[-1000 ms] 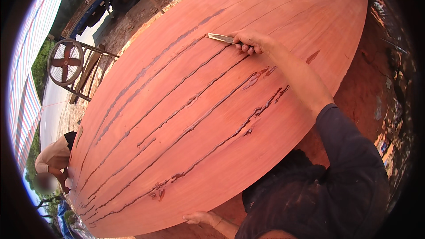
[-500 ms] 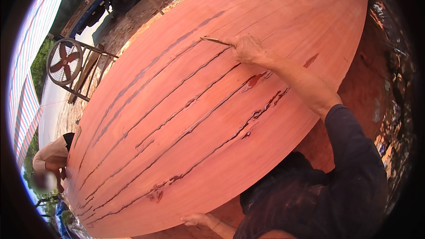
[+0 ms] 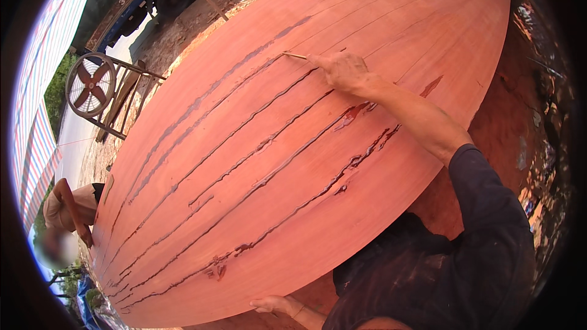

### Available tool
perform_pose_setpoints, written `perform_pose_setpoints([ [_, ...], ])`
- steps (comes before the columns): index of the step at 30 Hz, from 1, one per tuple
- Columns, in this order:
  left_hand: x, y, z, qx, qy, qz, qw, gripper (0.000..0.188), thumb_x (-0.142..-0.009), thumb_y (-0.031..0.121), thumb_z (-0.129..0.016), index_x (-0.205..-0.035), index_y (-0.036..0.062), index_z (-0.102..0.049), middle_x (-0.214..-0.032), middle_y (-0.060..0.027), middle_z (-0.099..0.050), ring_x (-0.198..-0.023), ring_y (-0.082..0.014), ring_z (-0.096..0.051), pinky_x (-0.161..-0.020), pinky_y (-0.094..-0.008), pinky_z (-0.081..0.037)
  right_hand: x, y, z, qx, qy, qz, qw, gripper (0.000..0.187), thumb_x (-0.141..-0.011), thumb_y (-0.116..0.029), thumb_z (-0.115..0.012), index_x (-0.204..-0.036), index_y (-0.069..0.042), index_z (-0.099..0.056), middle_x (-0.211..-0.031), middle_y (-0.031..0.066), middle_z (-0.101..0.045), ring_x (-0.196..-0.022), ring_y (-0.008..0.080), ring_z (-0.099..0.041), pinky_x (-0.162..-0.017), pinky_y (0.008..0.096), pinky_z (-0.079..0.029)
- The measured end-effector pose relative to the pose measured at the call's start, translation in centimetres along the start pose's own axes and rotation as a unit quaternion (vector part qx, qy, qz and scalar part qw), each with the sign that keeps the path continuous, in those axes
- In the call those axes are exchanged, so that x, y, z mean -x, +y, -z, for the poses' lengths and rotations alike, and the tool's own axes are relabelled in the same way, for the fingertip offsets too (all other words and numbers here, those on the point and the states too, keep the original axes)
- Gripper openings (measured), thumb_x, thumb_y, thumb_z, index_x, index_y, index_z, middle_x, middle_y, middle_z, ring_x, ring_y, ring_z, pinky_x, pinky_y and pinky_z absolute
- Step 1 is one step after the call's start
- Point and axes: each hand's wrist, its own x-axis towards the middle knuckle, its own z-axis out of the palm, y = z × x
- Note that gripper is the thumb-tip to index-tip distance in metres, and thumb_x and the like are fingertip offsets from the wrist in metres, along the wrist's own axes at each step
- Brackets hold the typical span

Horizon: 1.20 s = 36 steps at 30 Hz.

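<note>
A long, bulging reddish wooden boat hull fills most of the head view, with dark, wet-looking lines of filler along its plank seams. My right hand is closed on a thin, flat scraper-like tool, seen nearly edge-on. The tool's tip lies at the upper end of one dark seam, pointing left. Down at the hull's near edge, my left hand lies against the wood with its fingers stretched out, holding nothing.
At the far left another person bends beside the hull's end, a hand on it. A round fan on a metal frame stands behind, with a truck farther back. Striped sheeting hangs at left. Debris lies along the right.
My right hand and the tool have shifted slightly right along the seam. The person at the far left has shifted, an arm now bent higher. My left hand stays in place.
</note>
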Motion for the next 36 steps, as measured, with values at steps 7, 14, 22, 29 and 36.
perform_pose_setpoints([
  [7,0.2,0.1,-0.1,-0.019,0.017,0.004,1.000,0.067,-0.109,0.039,-0.038,-0.139,-0.0212,-0.040,-0.140,-0.0385,-0.049,-0.122,-0.0427,-0.058,-0.103,-0.0494,-0.053,-1.0,1.2,0.4,-0.055,-0.018,-0.049,0.997,0.054,-0.092,-0.015,-0.054,-0.145,-0.022,-0.058,-0.093,0.0223,-0.074,-0.091,0.0384,-0.073,-0.085,0.0508,-0.056],
  [14,-1.0,-0.8,0.3,-0.005,-0.003,-0.015,1.000,0.068,-0.109,0.039,-0.039,-0.140,-0.0213,-0.039,-0.141,-0.0375,-0.049,-0.122,-0.0417,-0.058,-0.104,-0.0483,-0.052,-1.3,0.2,1.1,-0.209,-0.001,-0.154,0.966,0.047,-0.090,-0.015,-0.051,-0.133,-0.019,-0.070,-0.094,0.0231,-0.073,-0.089,0.0379,-0.072,-0.084,0.0472,-0.056],
  [22,2.1,2.2,-0.9,-0.009,0.019,0.014,1.000,0.072,-0.109,0.042,-0.040,-0.144,-0.0203,-0.031,-0.146,-0.0392,-0.042,-0.127,-0.0442,-0.055,-0.106,-0.0505,-0.051,-0.6,0.1,0.2,-0.062,0.077,-0.046,0.994,0.042,-0.092,-0.011,-0.052,-0.128,-0.019,-0.070,-0.086,0.0238,-0.072,-0.076,0.0368,-0.072,-0.070,0.0470,-0.058],
  [29,2.4,3.0,-1.1,-0.020,0.019,0.011,1.000,0.073,-0.109,0.043,-0.040,-0.143,-0.0206,-0.033,-0.145,-0.0402,-0.043,-0.127,-0.0447,-0.055,-0.107,-0.0494,-0.051,-1.3,0.9,0.9,-0.008,0.052,0.007,0.999,0.038,-0.092,-0.012,-0.057,-0.126,-0.022,-0.071,-0.089,0.0192,-0.072,-0.074,0.0375,-0.070,-0.068,0.0494,-0.056],
  [36,1.3,1.5,-0.6,-0.024,0.010,-0.003,1.000,0.070,-0.109,0.042,-0.040,-0.140,-0.0207,-0.039,-0.143,-0.0393,-0.046,-0.124,-0.0440,-0.057,-0.104,-0.0500,-0.052,-2.5,1.0,1.6,-0.001,-0.008,0.005,1.000,0.039,-0.093,-0.014,-0.058,-0.129,-0.023,-0.071,-0.093,0.0160,-0.073,-0.088,0.0347,-0.071,-0.075,0.0476,-0.055],
])
